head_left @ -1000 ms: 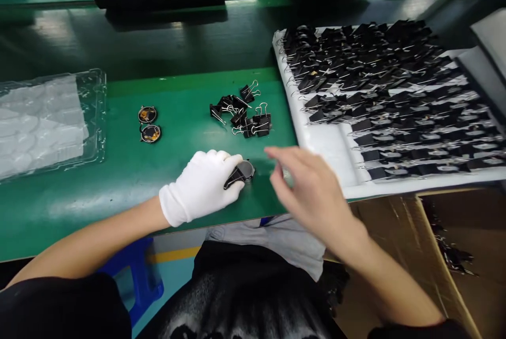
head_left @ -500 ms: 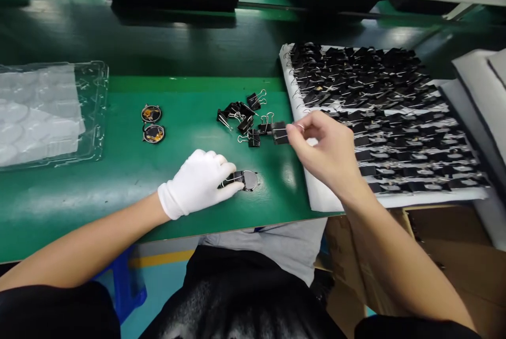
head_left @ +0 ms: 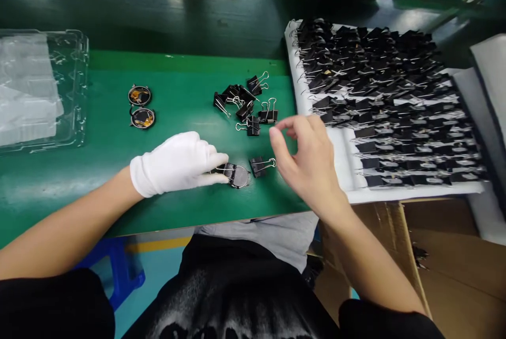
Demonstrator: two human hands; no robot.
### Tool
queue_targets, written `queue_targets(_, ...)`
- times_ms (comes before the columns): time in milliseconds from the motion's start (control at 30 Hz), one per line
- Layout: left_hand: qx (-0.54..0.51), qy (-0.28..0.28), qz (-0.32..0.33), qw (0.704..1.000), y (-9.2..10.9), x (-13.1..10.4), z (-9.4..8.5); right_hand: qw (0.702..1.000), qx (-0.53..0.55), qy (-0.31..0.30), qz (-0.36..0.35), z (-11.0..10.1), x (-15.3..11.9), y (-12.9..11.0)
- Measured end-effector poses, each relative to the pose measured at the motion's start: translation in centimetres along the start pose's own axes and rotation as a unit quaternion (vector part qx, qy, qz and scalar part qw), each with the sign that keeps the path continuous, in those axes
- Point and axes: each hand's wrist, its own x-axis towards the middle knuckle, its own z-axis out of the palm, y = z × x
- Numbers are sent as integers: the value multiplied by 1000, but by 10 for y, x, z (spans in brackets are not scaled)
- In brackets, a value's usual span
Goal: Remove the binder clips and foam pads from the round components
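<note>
My left hand [head_left: 179, 165], in a white glove, pinches a black binder clip [head_left: 229, 171] between thumb and fingers. That clip is on the left edge of a round watch case [head_left: 240, 176] with a grey face. My bare right hand [head_left: 310, 162] hovers just right of another binder clip [head_left: 258, 167], thumb and forefinger apart with nothing between them. Its wire handles point towards that hand. Farther back lies a small pile of binder clips [head_left: 239, 97]. Two round watch cases [head_left: 142, 117] with dark and orange insides rest to the left.
On the right, a white foam tray [head_left: 340, 152] carries rows of many clipped pieces. A clear plastic tray [head_left: 73, 91] with white sheets lies at the far left. Cardboard boxes [head_left: 454, 244] stand below the green table [head_left: 185, 91] at the right.
My right hand has let go of the binder clip it held and come nearer me; the clip now lies beside the watch case. My left hand still grips its clip. The view has shifted.
</note>
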Motion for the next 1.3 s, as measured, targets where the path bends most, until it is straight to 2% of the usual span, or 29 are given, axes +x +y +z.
queue_targets(100, -20, 5, -19, 1000, -2, 1, 1, 993, -9, 115, 31, 25, 8, -5)
queue_targets(200, -44, 11, -37, 998, 0, 3, 4, 983, -14, 160, 87, 53, 9, -3)
queue_targets(300, -67, 0, -42, 997, 6, 5, 7, 986, 7, 147, 83, 68, 6, 7)
queue_targets(433, -96, 3, -49, 994, 12, 7, 8, 993, 33, 99, 56, 69, 7, 23)
queue_targets(600, -77, 52, -28, 995, 16, 8, 9, 996, 66, 19, 52, 65, 11, 36)
queue_targets(667, -64, 79, -12, 995, 18, 9, 10, 996, 72, 5, 57, 66, 11, 38)
queue_targets(767, -63, 106, -21, 992, 25, 10, 12, 996, 63, 19, 58, 68, 11, 39)
queue_targets(933, -68, 116, -69, 989, 35, 8, 12, 995, 68, 35, 70, 64, 10, 33)
queue_targets(1067, -75, 121, -68, 988, 37, 8, 12, 994, 78, 21, 79, 62, 11, 33)
queue_targets(1200, -50, 141, -59, 987, 40, 12, 11, 995, 70, 32, 58, 67, 10, 42)
queue_targets(1300, -66, 111, -79, 988, 42, 15, 9, 996, 61, 39, 54, 68, 11, 43)
